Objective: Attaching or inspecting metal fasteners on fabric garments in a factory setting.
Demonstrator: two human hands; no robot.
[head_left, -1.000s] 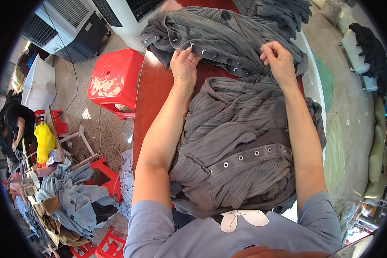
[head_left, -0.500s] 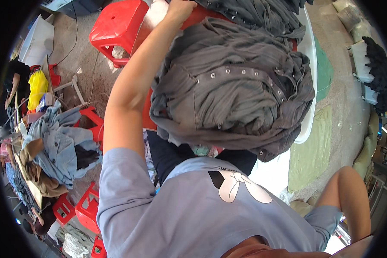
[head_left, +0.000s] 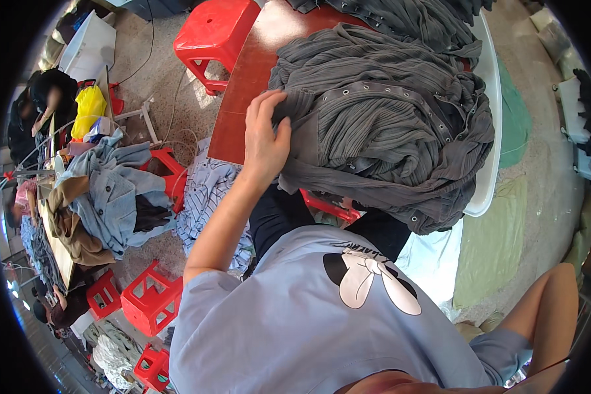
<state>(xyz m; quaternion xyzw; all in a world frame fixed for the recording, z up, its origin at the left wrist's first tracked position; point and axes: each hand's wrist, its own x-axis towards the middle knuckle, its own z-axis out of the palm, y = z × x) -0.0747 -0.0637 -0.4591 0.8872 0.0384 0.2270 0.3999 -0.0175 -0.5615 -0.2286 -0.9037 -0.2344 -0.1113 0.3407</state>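
Note:
A heap of grey ribbed garments (head_left: 387,125) with metal eyelet bands lies on a reddish-brown table (head_left: 243,98). My left hand (head_left: 264,134) rests flat on the near left side of the heap, fingers spread over the cloth. My right arm drops past the lower right edge of the picture, and its hand is out of view. More grey garments (head_left: 407,16) lie at the far end of the table.
A red plastic stool (head_left: 213,39) stands left of the table, more red stools (head_left: 148,302) lower left. Striped cloth (head_left: 207,197) hangs by the table edge. A table with blue and brown clothes (head_left: 105,203) is at left, with a person (head_left: 43,108) beyond it.
My view has swung down and left. My left hand came back from the far garment to the near heap's edge. My right hand left the cloth and dropped out of view.

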